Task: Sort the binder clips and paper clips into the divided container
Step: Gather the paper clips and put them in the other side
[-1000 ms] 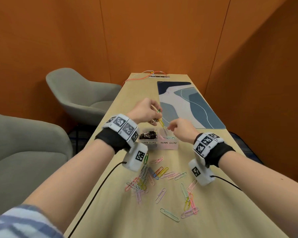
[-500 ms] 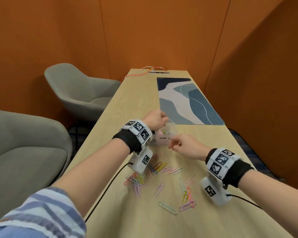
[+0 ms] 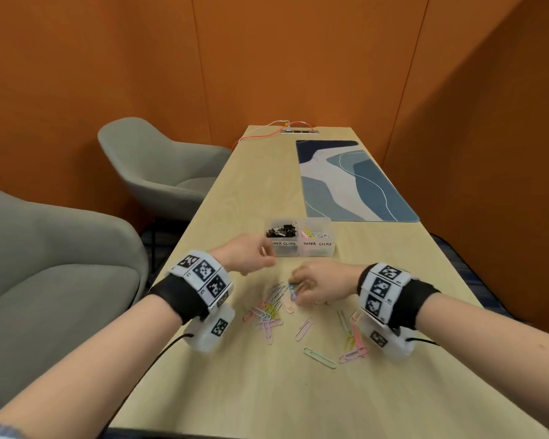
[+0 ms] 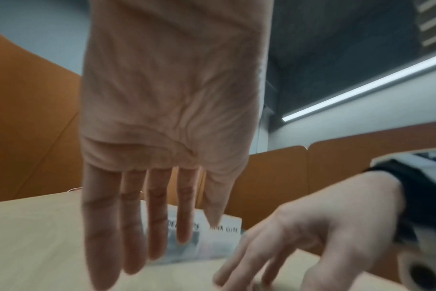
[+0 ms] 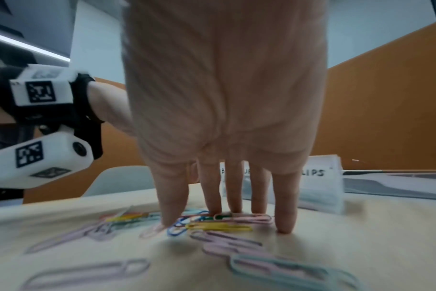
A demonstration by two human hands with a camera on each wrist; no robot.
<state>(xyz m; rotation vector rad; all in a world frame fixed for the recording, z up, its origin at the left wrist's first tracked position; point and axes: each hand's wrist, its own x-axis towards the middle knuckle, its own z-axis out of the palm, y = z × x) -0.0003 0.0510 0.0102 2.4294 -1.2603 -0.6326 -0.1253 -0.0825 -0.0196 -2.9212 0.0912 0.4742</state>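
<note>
The clear divided container (image 3: 299, 250) stands mid-table, black binder clips (image 3: 281, 231) in its left compartment and coloured paper clips (image 3: 314, 233) in its right. More paper clips (image 3: 268, 312) lie scattered in front of it. My left hand (image 3: 263, 259) hovers just before the container's left end; in the left wrist view its fingers (image 4: 135, 226) hang straight and hold nothing. My right hand (image 3: 298, 293) is down on the loose pile. The right wrist view shows its fingertips (image 5: 285, 226) touching the table around blue, yellow and pink clips (image 5: 219, 226).
A blue patterned mat (image 3: 352, 182) lies beyond the container at the right. Orange cables and a socket strip (image 3: 300, 130) sit at the table's far end. Two grey chairs (image 3: 159, 169) stand to the left; orange walls enclose the table.
Both hands came back from above the container toward me. The left hand no longer holds the clips it had. The right hand dropped onto the loose pile.
</note>
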